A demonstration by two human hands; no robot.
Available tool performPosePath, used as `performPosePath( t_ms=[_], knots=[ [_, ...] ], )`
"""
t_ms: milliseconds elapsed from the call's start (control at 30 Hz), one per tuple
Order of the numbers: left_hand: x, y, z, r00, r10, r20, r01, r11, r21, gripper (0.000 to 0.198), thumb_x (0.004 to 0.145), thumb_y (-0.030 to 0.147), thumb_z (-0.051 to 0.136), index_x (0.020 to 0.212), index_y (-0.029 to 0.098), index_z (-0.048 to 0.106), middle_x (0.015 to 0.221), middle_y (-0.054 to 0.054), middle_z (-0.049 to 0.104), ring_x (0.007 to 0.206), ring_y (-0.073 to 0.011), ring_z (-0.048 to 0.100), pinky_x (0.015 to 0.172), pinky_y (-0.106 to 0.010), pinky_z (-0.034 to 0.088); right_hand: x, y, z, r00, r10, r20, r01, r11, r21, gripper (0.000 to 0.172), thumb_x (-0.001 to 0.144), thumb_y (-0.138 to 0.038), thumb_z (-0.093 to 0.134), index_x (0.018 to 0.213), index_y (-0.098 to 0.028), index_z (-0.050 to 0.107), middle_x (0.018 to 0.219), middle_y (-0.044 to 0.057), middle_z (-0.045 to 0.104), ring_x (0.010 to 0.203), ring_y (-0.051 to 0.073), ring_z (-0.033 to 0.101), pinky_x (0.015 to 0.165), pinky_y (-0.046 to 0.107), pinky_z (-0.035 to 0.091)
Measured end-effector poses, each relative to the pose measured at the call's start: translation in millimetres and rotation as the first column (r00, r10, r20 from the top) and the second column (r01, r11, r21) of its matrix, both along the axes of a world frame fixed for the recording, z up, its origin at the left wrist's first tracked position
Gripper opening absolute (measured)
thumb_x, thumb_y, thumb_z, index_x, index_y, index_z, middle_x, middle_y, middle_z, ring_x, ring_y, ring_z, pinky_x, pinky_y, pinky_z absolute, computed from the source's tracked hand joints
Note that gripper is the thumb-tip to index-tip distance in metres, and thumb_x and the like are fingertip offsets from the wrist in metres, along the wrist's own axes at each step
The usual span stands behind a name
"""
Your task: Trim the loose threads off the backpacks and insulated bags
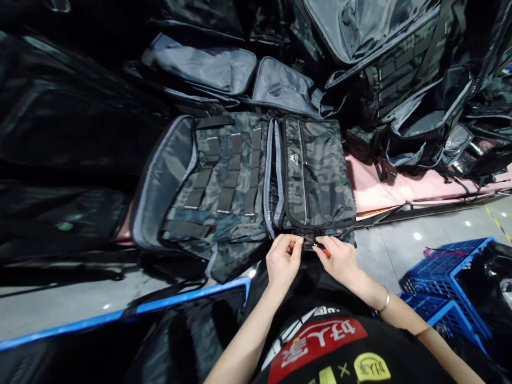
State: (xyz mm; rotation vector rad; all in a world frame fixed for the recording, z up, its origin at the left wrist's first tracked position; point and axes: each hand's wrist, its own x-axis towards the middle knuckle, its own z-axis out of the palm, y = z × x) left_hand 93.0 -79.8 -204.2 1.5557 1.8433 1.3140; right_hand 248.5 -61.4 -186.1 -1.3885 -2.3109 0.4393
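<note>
A dark camouflage backpack (230, 184) lies spread out in front of me, with webbing straps across its middle and grey lining showing at its left end. Its zipped front pocket panel (326, 176) is on the right. At the near edge of that panel, my left hand (284, 258) is closed in a pinch; what sits between the fingertips is too small to make out. Beside it, my right hand (338, 258) grips small red-handled thread snips (325, 250), their tip pointing left toward the left fingertips. My fingers hide part of the snips.
More camouflage bags with grey linings (204, 66) are heaped behind and to the left. A pink sheet-covered surface (384, 186) extends rightward under other open bags (430, 114). Blue plastic crates (452, 277) stand at lower right, and a blue-rimmed crate (192, 296) at lower left.
</note>
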Motion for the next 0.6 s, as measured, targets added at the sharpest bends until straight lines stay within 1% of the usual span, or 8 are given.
performPosePath(
  t_ms=[200, 300, 367, 433, 500, 567, 600],
  knots=[
    [0, 2, -1.4, 1.000, -0.007, 0.028, 0.006, 1.000, 0.030, 0.018, 0.081, 0.027, 0.054, 0.067, 0.018, 0.060, 0.061, 0.002, 0.050, 0.056, -0.0104, 0.045, 0.054, -0.022, 0.037, -2, 3, -2.4, 0.996, -0.015, -0.093, 0.016, 1.000, 0.012, 0.020, 0.091, -0.032, 0.047, 0.097, -0.020, 0.062, 0.088, 0.003, 0.070, 0.079, 0.015, 0.066, 0.070, 0.022, 0.047],
    [-1, 0, -1.9, 0.994, 0.006, 0.107, -0.008, 1.000, 0.019, 0.018, 0.081, 0.030, 0.056, 0.068, 0.018, 0.060, 0.060, 0.002, 0.050, 0.056, -0.0108, 0.046, 0.054, -0.023, 0.038, 0, 6, -2.3, 0.985, -0.001, -0.171, 0.001, 1.000, 0.001, 0.018, 0.090, -0.032, 0.049, 0.092, -0.021, 0.062, 0.086, 0.002, 0.070, 0.078, 0.015, 0.066, 0.069, 0.023, 0.047],
    [-4, -5, -1.6, 0.983, -0.013, 0.183, 0.015, 1.000, -0.008, 0.018, 0.080, 0.032, 0.057, 0.069, 0.018, 0.060, 0.062, 0.002, 0.052, 0.058, -0.0113, 0.048, 0.055, -0.023, 0.039, 3, 7, -1.2, 0.979, 0.001, -0.206, -0.004, 1.000, -0.012, 0.017, 0.090, -0.032, 0.049, 0.091, -0.021, 0.062, 0.085, 0.002, 0.070, 0.076, 0.015, 0.066, 0.068, 0.023, 0.048],
    [-11, -14, -0.1, 0.969, -0.072, 0.236, 0.086, 0.995, -0.049, 0.021, 0.081, 0.034, 0.056, 0.067, 0.018, 0.059, 0.063, 0.001, 0.054, 0.059, -0.0118, 0.050, 0.056, -0.024, 0.041, 8, 5, 0.5, 0.971, 0.029, -0.237, -0.038, 0.999, -0.031, 0.017, 0.089, -0.033, 0.051, 0.093, -0.021, 0.062, 0.087, 0.002, 0.070, 0.077, 0.015, 0.066, 0.069, 0.024, 0.049],
    [-20, -25, 3.6, 0.953, -0.186, 0.238, 0.209, 0.975, -0.074, 0.029, 0.085, 0.033, 0.050, 0.062, 0.018, 0.057, 0.062, 0.000, 0.056, 0.058, -0.0120, 0.052, 0.056, -0.024, 0.043, 15, 1, 2.3, 0.956, 0.104, -0.273, -0.122, 0.991, -0.049, 0.018, 0.087, -0.034, 0.053, 0.095, -0.021, 0.062, 0.088, 0.002, 0.071, 0.077, 0.014, 0.066, 0.069, 0.024, 0.050],
    [-28, -34, 10.5, 0.945, -0.285, 0.161, 0.294, 0.955, -0.035, 0.032, 0.088, 0.028, 0.042, 0.063, 0.017, 0.060, 0.064, -0.002, 0.058, 0.061, -0.0125, 0.055, 0.057, -0.024, 0.045, 24, -4, 3.8, 0.937, 0.186, -0.296, -0.207, 0.977, -0.042, 0.020, 0.086, -0.036, 0.055, 0.098, -0.021, 0.061, 0.089, 0.002, 0.070, 0.073, 0.014, 0.066, 0.067, 0.023, 0.050],
    [-32, -35, 15.2, 0.950, -0.299, 0.083, 0.299, 0.954, 0.017, 0.030, 0.089, 0.026, 0.042, 0.069, 0.018, 0.062, 0.069, -0.003, 0.060, 0.065, -0.0134, 0.057, 0.061, -0.025, 0.047, 29, -6, 4.2, 0.932, 0.207, -0.298, -0.224, 0.974, -0.023, 0.022, 0.086, -0.036, 0.056, 0.101, -0.020, 0.061, 0.089, 0.003, 0.070, 0.071, 0.013, 0.065, 0.067, 0.024, 0.050]
  ],
)
